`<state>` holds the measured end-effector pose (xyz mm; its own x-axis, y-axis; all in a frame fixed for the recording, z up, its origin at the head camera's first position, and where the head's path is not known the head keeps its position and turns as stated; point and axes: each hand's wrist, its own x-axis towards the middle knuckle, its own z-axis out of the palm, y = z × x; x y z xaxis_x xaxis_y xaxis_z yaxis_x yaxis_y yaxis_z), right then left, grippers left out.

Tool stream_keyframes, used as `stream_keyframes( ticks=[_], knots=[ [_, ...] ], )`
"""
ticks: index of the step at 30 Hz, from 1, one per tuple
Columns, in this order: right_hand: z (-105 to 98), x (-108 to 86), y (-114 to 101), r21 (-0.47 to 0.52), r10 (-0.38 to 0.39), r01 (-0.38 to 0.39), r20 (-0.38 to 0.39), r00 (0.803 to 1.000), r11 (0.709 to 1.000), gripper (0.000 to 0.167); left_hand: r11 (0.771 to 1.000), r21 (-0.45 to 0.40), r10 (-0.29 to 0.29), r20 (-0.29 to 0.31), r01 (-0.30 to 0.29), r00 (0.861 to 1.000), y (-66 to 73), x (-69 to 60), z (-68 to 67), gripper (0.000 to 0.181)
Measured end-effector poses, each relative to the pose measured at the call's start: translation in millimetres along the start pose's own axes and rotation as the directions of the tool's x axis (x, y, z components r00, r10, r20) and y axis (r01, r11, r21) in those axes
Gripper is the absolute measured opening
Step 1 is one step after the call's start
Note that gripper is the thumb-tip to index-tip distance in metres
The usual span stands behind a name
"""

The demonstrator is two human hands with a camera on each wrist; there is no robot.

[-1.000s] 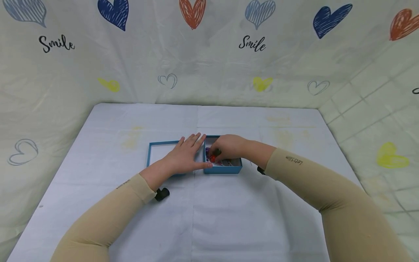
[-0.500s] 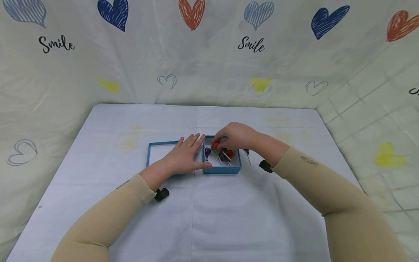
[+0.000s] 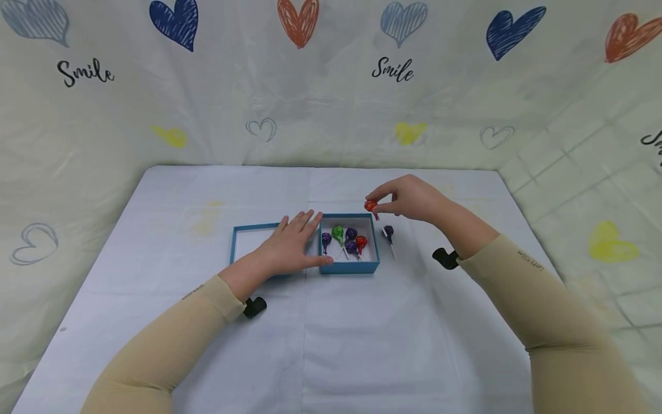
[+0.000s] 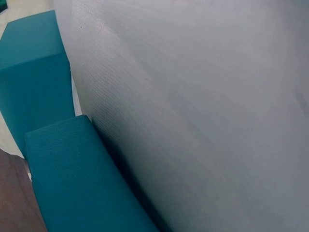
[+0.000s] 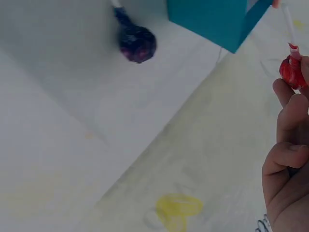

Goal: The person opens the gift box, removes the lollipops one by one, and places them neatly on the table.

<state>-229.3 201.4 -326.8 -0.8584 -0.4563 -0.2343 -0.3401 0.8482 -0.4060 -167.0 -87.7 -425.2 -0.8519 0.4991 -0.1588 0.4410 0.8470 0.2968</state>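
My right hand pinches a red-wrapped lollipop by its head, above the table just past the box's back right corner. In the right wrist view the red lollipop has its white stick pointing up. Inside the blue box lie several lollipops: purple ones, a green one and a red one. My left hand spreads its fingers over the blue lid, and its thumb reaches the box's front left corner. Part of the lid is hidden beneath that hand.
A dark purple lollipop lies on the white tablecloth to the right of the box. Lid and box stand side by side. A cloth wall with printed hearts rises behind the table.
My right hand has come up out of the box with the red lollipop and moved right and back. The lollipops inside now show more fully. My left hand stays in place.
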Motion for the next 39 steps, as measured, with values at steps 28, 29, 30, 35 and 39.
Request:
stream_keyframes(
  ticks=[28,29,30,35,39],
  knots=[
    [42,-18.6,90,-0.026,0.19,-0.189,0.036,0.981,0.982,0.032,1.0,0.001,-0.013,0.019,0.013,1.0,-0.5,0.0,0.9,0.111],
    [43,-18.1,90,-0.037,0.191,-0.19,0.034,0.981,0.981,0.032,1.0,-0.002,-0.013,0.018,0.014,1.0,-0.1,0.1,0.9,0.111],
    [44,-17.6,90,-0.045,0.192,-0.19,0.032,0.981,0.981,0.032,1.0,-0.005,-0.014,0.017,0.014,1.0,0.0,0.2,0.9,0.111],
    [47,-14.1,90,-0.072,0.184,-0.181,0.029,0.983,0.981,0.033,1.0,-0.014,-0.015,0.017,0.015,1.0,-0.8,1.0,1.6,0.111],
    [49,-11.5,89,-0.082,0.18,-0.176,0.039,0.983,0.981,0.037,1.0,-0.017,-0.015,0.023,0.016,1.0,-3.9,3.3,4.5,0.112]
  ],
)
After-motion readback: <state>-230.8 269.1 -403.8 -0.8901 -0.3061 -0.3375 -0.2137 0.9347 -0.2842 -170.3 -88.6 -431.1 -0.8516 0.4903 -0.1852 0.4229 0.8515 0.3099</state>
